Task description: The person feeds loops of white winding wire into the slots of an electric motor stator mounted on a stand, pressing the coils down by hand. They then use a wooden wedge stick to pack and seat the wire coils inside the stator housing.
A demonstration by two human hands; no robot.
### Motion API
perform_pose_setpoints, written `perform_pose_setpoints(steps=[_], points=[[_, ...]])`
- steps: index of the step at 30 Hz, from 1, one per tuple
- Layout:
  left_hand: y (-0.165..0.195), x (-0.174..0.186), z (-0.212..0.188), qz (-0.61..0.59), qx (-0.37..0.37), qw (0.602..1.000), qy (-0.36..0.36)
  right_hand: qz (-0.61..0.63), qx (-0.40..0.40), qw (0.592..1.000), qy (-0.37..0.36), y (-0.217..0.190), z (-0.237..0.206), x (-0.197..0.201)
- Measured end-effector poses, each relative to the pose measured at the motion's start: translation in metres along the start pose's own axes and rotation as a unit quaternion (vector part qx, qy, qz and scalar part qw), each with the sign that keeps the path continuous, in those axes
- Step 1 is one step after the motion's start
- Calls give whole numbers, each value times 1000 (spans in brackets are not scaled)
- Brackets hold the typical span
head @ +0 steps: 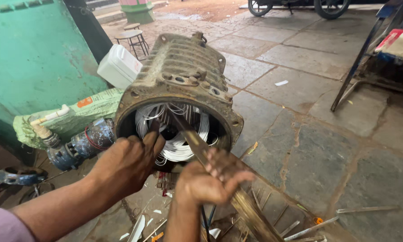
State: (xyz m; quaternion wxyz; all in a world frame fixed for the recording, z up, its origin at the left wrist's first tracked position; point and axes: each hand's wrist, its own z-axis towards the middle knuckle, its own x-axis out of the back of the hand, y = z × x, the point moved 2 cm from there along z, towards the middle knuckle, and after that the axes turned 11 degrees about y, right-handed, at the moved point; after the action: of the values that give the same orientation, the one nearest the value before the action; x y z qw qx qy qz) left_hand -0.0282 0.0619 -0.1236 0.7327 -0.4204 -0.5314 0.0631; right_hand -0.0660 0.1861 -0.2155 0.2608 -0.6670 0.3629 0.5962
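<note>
Head view, and I'm looking straight down at a big rusty motor housing (183,76), ribbed on top, lying on its side on the stone floor (327,148) with its open mouth facing me. Inside that mouth sits a bundle of white winding wire (176,134), looped around the bore.

My left hand (127,163) comes in from 8 o'clock and sits at the lower rim of the opening, at about 7 o'clock of the mouth. Its fingers are curled together, tips reaching into the white wire; whether they actually pinch a strand I cannot tell, the knuckles hide it.

My right hand (210,179) is at 6 o'clock of the housing, just below the rim. Its grip is pressed shut around a long flat strip (197,143), brownish and shiny, which runs from the 5 o'clock corner of the frame up through the fist and into the bore, its tip lying among the wire loops.

At 9 o'clock of the housing lies a blue pump body (82,145) with a white pipe fitting (51,117), resting against a green printed sack (89,110). A white plastic canister (119,66) stands at 10 o'clock beside the green wall (31,54). More thin strips (309,228) and scraps litter the floor at 5 o'clock.
</note>
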Motion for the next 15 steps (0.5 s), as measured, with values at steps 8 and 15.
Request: perform_pose_setpoints(steps=[8, 15], points=[[-1, -8, -4, 18, -14, 999, 30, -1, -35, 999, 21, 28, -10, -14], [0, -5, -7, -22, 11, 999, 20, 26, -87, 996, -19, -41, -1, -18]])
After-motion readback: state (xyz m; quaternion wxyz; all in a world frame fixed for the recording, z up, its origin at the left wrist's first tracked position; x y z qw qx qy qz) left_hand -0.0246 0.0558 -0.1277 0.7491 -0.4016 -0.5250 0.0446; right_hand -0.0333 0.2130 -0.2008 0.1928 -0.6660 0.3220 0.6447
